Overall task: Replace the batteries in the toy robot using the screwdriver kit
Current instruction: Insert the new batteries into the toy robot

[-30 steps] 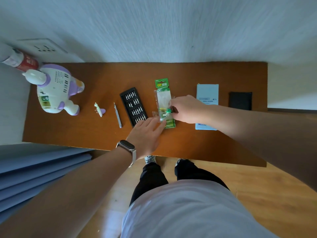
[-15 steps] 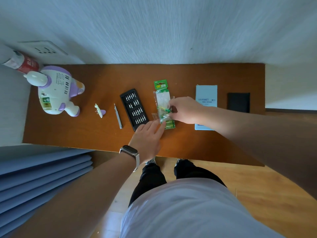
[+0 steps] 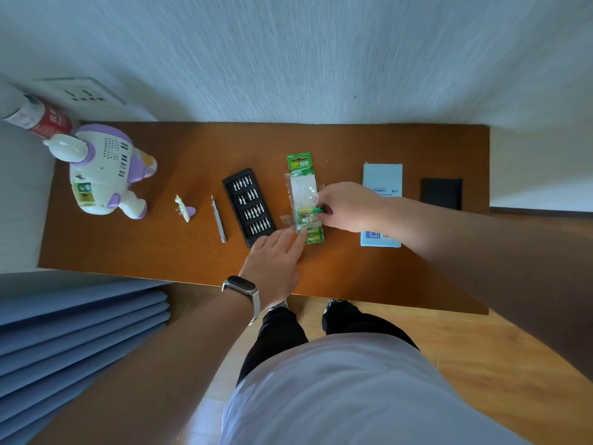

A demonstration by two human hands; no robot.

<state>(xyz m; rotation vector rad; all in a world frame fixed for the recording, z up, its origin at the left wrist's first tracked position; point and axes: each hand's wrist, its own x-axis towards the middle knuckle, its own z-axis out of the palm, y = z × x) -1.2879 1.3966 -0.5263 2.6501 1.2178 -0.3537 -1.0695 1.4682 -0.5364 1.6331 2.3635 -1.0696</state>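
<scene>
At the desk's (image 3: 353, 146) centre, the left hand (image 3: 272, 261) presses straight fingers on the six o'clock end of the battery pack (image 3: 303, 191). The right hand (image 3: 348, 207) pinches a green battery (image 3: 309, 210) at the pack's three o'clock side, fingertips hidden. The toy robot (image 3: 102, 170) lies toward nine o'clock.
</scene>
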